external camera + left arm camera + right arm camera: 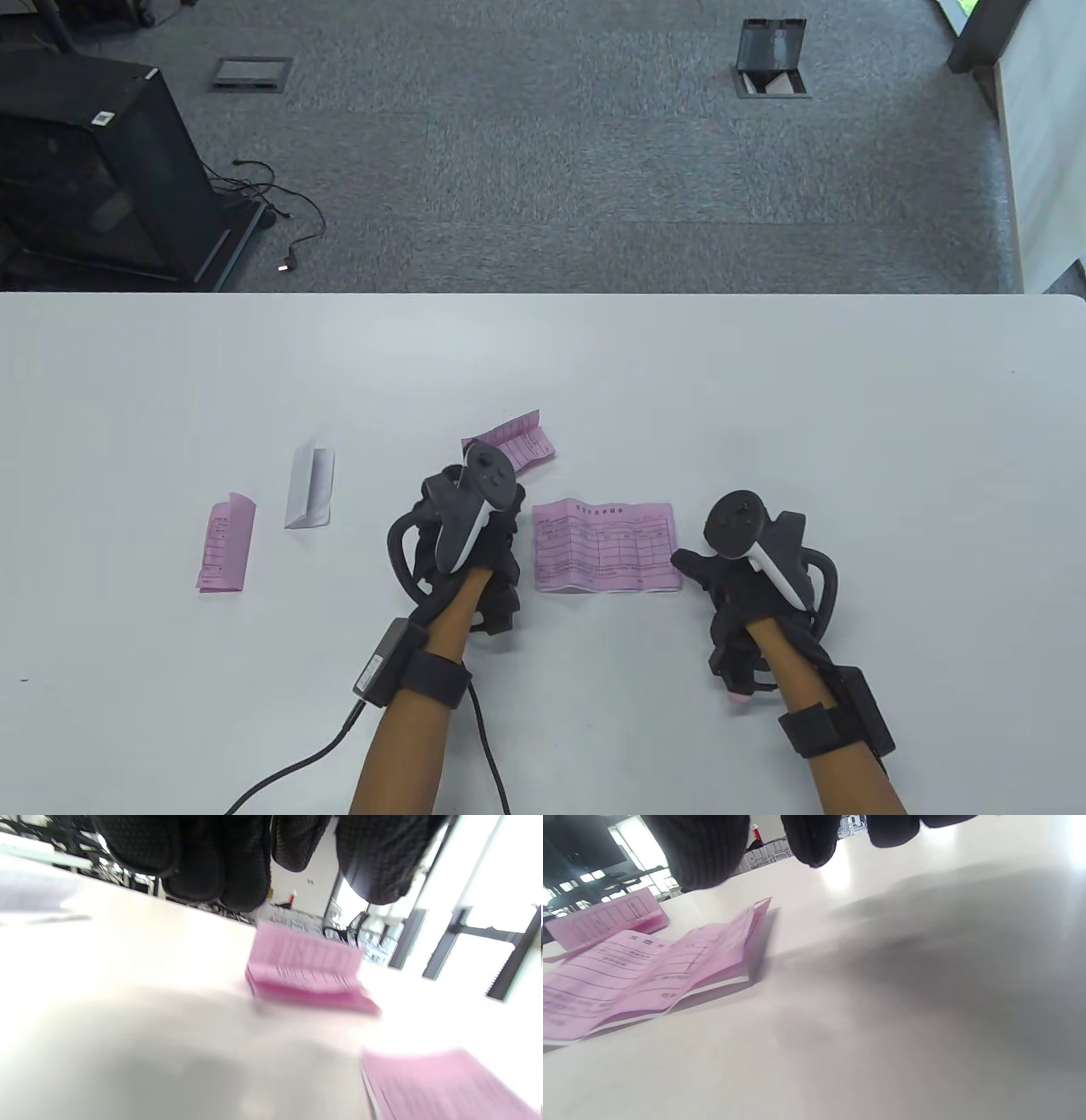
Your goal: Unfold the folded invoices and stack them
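An unfolded pink invoice stack [605,546] lies flat between my hands; it also shows in the right wrist view [640,976] and at the lower right of the left wrist view [441,1086]. A folded pink invoice [517,441] lies just beyond my left hand [475,543], also in the left wrist view [307,969]. Another folded pink invoice [226,543] and a folded white one [310,486] lie at the left. My left hand hovers empty, fingers [212,861] hanging above the table. My right hand [730,577] is empty, a fingertip [679,558] at the unfolded invoice's right edge.
The white table [764,407] runs to its far edge, with grey carpet beyond. A black cable [288,764] trails from my left wrist over the table's near left.
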`<state>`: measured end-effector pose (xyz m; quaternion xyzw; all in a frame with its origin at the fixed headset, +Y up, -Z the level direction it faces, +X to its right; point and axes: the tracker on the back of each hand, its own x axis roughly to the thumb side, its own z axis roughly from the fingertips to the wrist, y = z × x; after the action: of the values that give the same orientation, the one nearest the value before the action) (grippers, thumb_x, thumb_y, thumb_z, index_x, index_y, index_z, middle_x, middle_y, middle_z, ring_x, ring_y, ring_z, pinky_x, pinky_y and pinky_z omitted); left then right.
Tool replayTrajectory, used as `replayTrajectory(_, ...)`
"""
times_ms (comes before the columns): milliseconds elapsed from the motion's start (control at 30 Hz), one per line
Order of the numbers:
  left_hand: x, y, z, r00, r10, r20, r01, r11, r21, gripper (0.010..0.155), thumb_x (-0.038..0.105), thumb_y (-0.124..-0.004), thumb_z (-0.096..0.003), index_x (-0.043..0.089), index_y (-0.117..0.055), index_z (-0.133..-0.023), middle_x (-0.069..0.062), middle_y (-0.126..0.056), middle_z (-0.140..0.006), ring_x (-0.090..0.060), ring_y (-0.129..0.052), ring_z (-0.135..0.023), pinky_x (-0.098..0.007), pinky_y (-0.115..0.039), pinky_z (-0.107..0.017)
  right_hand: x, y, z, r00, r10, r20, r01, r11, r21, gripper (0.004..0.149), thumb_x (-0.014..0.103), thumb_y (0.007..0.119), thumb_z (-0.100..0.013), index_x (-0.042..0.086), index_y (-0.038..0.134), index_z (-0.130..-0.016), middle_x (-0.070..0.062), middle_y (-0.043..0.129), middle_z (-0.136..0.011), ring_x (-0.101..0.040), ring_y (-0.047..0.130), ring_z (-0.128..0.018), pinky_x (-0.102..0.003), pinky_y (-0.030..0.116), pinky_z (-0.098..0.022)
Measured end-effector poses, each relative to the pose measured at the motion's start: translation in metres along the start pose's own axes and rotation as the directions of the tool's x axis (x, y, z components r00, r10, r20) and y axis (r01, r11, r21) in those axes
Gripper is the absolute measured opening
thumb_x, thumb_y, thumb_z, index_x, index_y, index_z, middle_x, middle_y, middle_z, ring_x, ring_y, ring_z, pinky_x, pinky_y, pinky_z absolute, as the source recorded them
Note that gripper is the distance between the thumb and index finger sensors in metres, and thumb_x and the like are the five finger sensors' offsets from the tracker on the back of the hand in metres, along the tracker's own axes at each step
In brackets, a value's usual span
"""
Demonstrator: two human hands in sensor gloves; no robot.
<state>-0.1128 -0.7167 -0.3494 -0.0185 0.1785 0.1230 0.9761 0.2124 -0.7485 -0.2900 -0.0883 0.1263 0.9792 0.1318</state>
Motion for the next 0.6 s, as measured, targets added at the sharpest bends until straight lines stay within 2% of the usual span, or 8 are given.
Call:
replayTrajectory(67, 0.002, 0.001, -0.015, 0.999, -0.048, 0.026, 0.049, 0.998, -0.048, 0.080, 0.051, -0.081, -0.0485, 0.031, -0.040, -0.114, -0.012, -0.054, -0.118, -0.043, -0.052, -0.106, -0.058, -0.054, -0.076, -0.011, -0.003, 0.011, 0.999, -0.014, 0.029, 0.014, 1.000, 0.008, 0.066, 0.059, 0.071, -0.042, 0.024, 0.057, -0.096, -0.025, 0.044, -0.109, -0.057, 0.040, -0.098, -0.071, 0.043, -0.066)
replayTrajectory(167, 0.008, -0.008, -0.035, 0.992, -0.120, 0.044, 0.123, 0.991, -0.061, 0.088, 0.053, -0.082, -0.0478, 0.031, -0.029, -0.115, -0.010, -0.038, -0.125, -0.047, -0.040, -0.110, -0.062, -0.047, -0.079, -0.026, -0.002, 0.027, 0.996, -0.059, 0.069, 0.059, 0.998, -0.010, 0.066, 0.059, 0.071, -0.042, 0.023, 0.058, -0.096, -0.025, 0.044, -0.109, -0.057, 0.040, -0.098, -0.071, 0.043, -0.066)
replayTrajectory(300, 0.011, -0.024, -0.059, 0.984, -0.170, 0.054, 0.175, 0.978, -0.113, 0.090, 0.053, -0.081, -0.0474, 0.033, -0.025, -0.115, -0.007, -0.034, -0.126, -0.048, -0.037, -0.111, -0.065, -0.045, -0.079, -0.035, 0.005, 0.037, 0.992, -0.086, 0.092, 0.085, 0.996, 0.012, 0.066, 0.058, 0.071, -0.042, 0.023, 0.058, -0.096, -0.026, 0.044, -0.109, -0.057, 0.039, -0.098, -0.071, 0.043, -0.066)
replayTrajectory(367, 0.011, -0.032, -0.067, 0.988, -0.138, 0.064, 0.146, 0.977, -0.153, 0.087, 0.052, -0.082, -0.0472, 0.034, -0.030, -0.114, -0.007, -0.041, -0.125, -0.048, -0.037, -0.111, -0.066, -0.044, -0.079, -0.035, 0.004, 0.037, 0.992, -0.086, 0.098, 0.084, 0.996, 0.016, 0.066, 0.058, 0.070, -0.042, 0.023, 0.057, -0.097, -0.025, 0.044, -0.109, -0.057, 0.038, -0.098, -0.071, 0.043, -0.066)
replayTrajectory(433, 0.010, -0.039, -0.073, 0.988, -0.140, 0.069, 0.149, 0.975, -0.165, 0.075, 0.050, -0.082, -0.0476, 0.036, -0.047, -0.113, -0.006, -0.053, -0.122, -0.047, -0.044, -0.110, -0.066, -0.046, -0.078, -0.031, 0.005, 0.037, 0.990, -0.092, 0.111, 0.092, 0.996, 0.005, 0.066, 0.058, 0.070, -0.043, 0.023, 0.058, -0.097, -0.025, 0.044, -0.109, -0.057, 0.039, -0.098, -0.071, 0.043, -0.066)
replayTrajectory(500, 0.008, -0.043, -0.075, 0.982, -0.179, 0.056, 0.185, 0.977, -0.111, 0.063, 0.048, -0.082, -0.0485, 0.037, -0.062, -0.107, -0.006, -0.068, -0.116, -0.043, -0.060, -0.105, -0.063, -0.052, -0.076, -0.028, 0.006, 0.037, 0.989, -0.080, 0.124, 0.079, 0.997, 0.010, 0.065, 0.058, 0.070, -0.043, 0.023, 0.058, -0.097, -0.025, 0.044, -0.109, -0.057, 0.039, -0.098, -0.071, 0.043, -0.066)
replayTrajectory(567, 0.005, -0.043, -0.075, 0.981, -0.188, 0.047, 0.190, 0.981, -0.032, 0.044, 0.043, -0.082, -0.0492, 0.035, -0.081, -0.093, -0.005, -0.089, -0.098, -0.037, -0.076, -0.095, -0.059, -0.062, -0.072, -0.027, 0.007, 0.037, 0.988, -0.080, 0.130, 0.079, 0.997, 0.009, 0.065, 0.058, 0.070, -0.043, 0.023, 0.058, -0.096, -0.025, 0.044, -0.109, -0.057, 0.039, -0.099, -0.071, 0.043, -0.066)
replayTrajectory(600, 0.004, -0.043, -0.074, 0.981, -0.187, 0.048, 0.187, 0.982, 0.005, 0.041, 0.041, -0.084, -0.0480, 0.032, -0.085, -0.088, -0.004, -0.095, -0.089, -0.032, -0.084, -0.086, -0.055, -0.068, -0.069, -0.026, 0.007, 0.037, 0.988, -0.081, 0.133, 0.081, 0.997, 0.009, 0.064, 0.058, 0.070, -0.043, 0.023, 0.058, -0.096, -0.025, 0.045, -0.109, -0.057, 0.039, -0.098, -0.071, 0.043, -0.066)
